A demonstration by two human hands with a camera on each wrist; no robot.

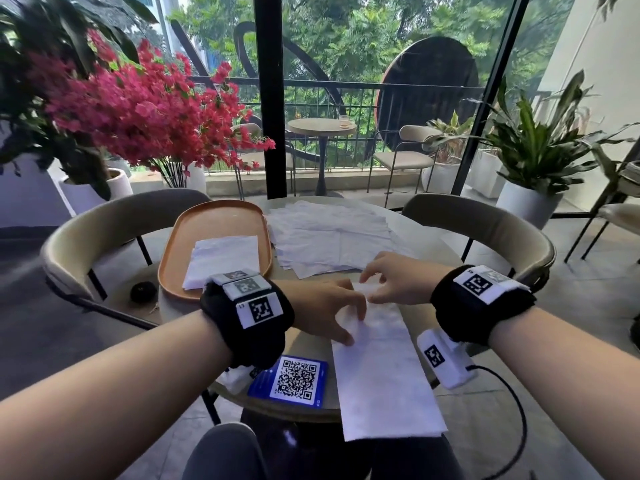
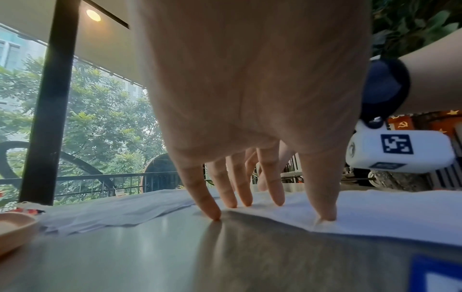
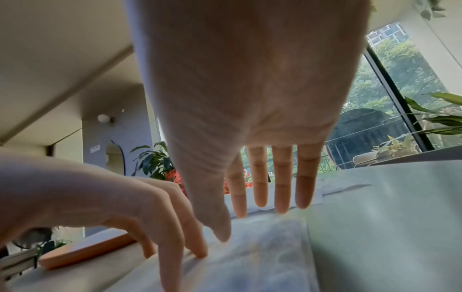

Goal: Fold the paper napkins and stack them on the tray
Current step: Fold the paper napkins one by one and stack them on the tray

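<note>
Head view, round table. I have a long white napkin, folded into a strip, lying at 6 o'clock on the tabletop, its near end overhanging the table edge. My left hand rests on the strip's left margin with fingers spread and nearly straight; the left wrist view shows the fingertips pressing down on the paper, the outermost one touching bare table. My right hand sits at the strip's far end, fingers extended downward; the right wrist view shows the fingers straight, tips at the paper, nothing gripped. The orange tray lies at 10 o'clock and carries a stack of folded napkins. A loose heap of unfolded napkins covers the table at 12 o'clock, just beside the tray. A blue QR card lies at 7 o'clock, beside the strip.
</note>
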